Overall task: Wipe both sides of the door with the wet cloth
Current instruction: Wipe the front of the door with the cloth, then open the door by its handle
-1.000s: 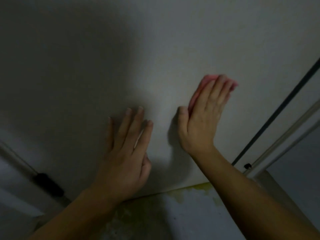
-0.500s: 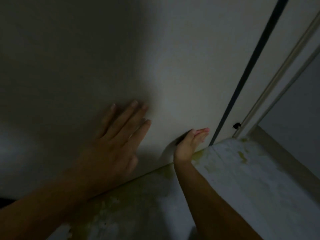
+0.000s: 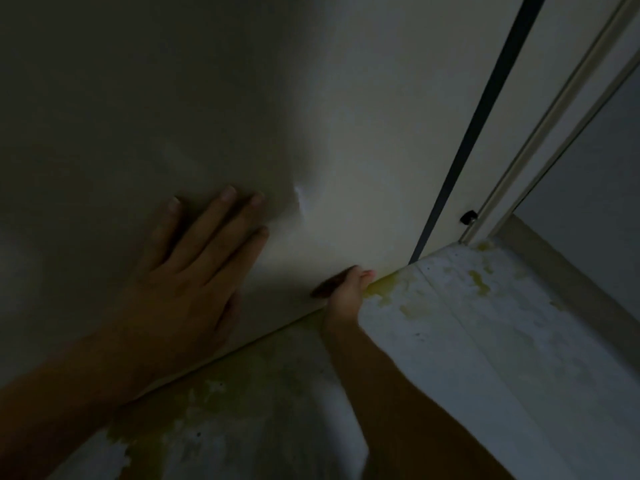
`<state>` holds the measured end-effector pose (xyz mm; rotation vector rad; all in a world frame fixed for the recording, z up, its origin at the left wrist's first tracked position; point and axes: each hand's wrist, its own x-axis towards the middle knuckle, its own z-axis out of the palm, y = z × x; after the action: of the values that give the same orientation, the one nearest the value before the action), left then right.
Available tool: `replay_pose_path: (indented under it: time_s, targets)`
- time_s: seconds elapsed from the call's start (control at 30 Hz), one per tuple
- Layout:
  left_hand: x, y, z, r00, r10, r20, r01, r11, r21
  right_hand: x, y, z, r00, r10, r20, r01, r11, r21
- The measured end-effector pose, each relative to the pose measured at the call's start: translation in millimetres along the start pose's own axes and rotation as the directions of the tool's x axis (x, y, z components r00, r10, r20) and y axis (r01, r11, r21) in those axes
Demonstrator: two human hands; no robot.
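The left hand (image 3: 180,289) lies flat on the pale door (image 3: 346,116) at centre left of the frame, fingers straight and spread, holding nothing. The right hand (image 3: 346,296) is at the door's bottom edge in the lower centre, seen end-on, against a dark reddish sliver of cloth (image 3: 329,285) that touches the door. Whether its fingers lie flat on the cloth or curl round it cannot be told. Below lies a pale floor (image 3: 485,341) with yellow-green stains.
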<state>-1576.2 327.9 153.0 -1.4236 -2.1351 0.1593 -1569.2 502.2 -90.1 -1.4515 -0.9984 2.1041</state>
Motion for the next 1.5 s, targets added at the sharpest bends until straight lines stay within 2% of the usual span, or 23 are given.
replay_pose_path:
  time_s: [0.07, 0.2, 0.27, 0.37, 0.47, 0.67, 0.87, 1.13, 1.2, 1.3, 1.5]
  targets:
    - [0, 1, -1, 1.000, -0.010, 0.003, 0.011, 1.000, -0.014, -2, -13, -4, 0.998, 0.026, -0.063, -0.022, 0.998, 0.067]
    - [1, 11, 0, 0.999, -0.048, -0.005, 0.048, 0.997, -0.066, -34, -13, -7, 0.996, 0.085, -0.013, -0.081, 0.975, 0.206]
    - [3, 16, 1, 0.997, -0.073, -0.002, 0.072, 0.991, -0.111, -41, -11, -10, 0.992, 0.123, 0.013, -0.123, 0.975, 0.184]
    - [3, 23, -1, 0.996, -0.084, 0.011, 0.085, 0.985, -0.153, -57, -12, -17, 0.993, 0.109, 0.048, -0.111, 0.993, 0.037]
    - [3, 30, -2, 0.992, -0.082, 0.092, 0.098, 0.976, -0.193, -66, -19, -34, 0.996, 0.070, 0.056, -0.064, 0.992, -0.108]
    - [11, 45, -34, 0.958, -0.120, 0.261, 0.210, 0.912, -0.351, -122, -96, -85, 0.993, 0.006, 0.118, 0.032, 0.946, -0.323]
    - [64, 37, -134, 0.890, -0.215, 0.402, 0.428, 0.699, -0.573, -241, -235, -115, 0.975, -0.100, 0.198, 0.172, 0.905, -0.390]
    - [202, -32, -381, 0.769, -0.313, 0.557, 0.638, 0.419, -0.646, -445, -487, -120, 0.901, -0.298, 0.315, 0.414, 0.806, -0.423]
    - [236, -50, -437, 0.781, -0.317, 0.538, 0.625, 0.378, -0.683, -487, -547, -119, 0.867, -0.364, 0.340, 0.486, 0.766, -0.421]
    - [280, -67, -497, 0.820, -0.342, 0.460, 0.568, 0.378, -0.731, -531, -626, -119, 0.817, -0.458, 0.350, 0.573, 0.708, -0.413]
    - [378, -79, -585, 0.878, -0.318, 0.357, 0.463, 0.374, -0.804, -547, -759, -102, 0.764, -0.540, 0.354, 0.645, 0.665, -0.376]
